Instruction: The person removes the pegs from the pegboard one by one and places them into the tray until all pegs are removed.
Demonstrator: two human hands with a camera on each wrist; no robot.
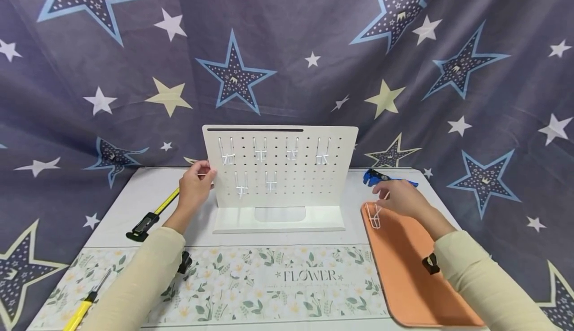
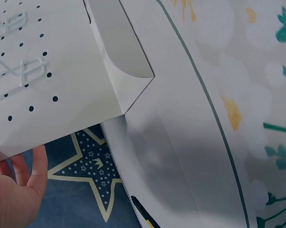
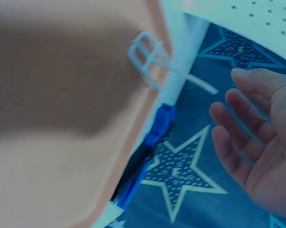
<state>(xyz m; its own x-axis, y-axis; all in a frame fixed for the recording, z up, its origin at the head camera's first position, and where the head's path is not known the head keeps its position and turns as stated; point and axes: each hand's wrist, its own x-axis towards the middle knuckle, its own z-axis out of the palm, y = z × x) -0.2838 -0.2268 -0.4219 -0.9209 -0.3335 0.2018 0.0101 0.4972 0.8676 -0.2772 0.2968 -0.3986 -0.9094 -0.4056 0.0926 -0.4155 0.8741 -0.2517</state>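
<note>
A white pegboard (image 1: 287,171) stands upright on its base, with several white wire hooks (image 1: 260,151) hung in two rows on its face. My left hand (image 1: 196,185) grips the board's left edge, thumb on the front; the left wrist view shows the fingers (image 2: 38,166) at that edge. On the right, my right hand (image 1: 398,199) hovers over the far end of an orange tray (image 1: 403,266), its fingers loosely bent with nothing held. One more wire hook (image 3: 147,54) lies at the tray's far left corner, just off the fingertips.
Behind the tray lies a blue-and-black hand tool (image 1: 385,177). Left of the board is a black digital caliper (image 1: 145,224) with a yellow beam. A yellow-handled screwdriver (image 1: 80,313) lies at the front left. A flower-print mat (image 1: 251,286) runs along the front, and a star-patterned curtain (image 1: 287,47) hangs behind.
</note>
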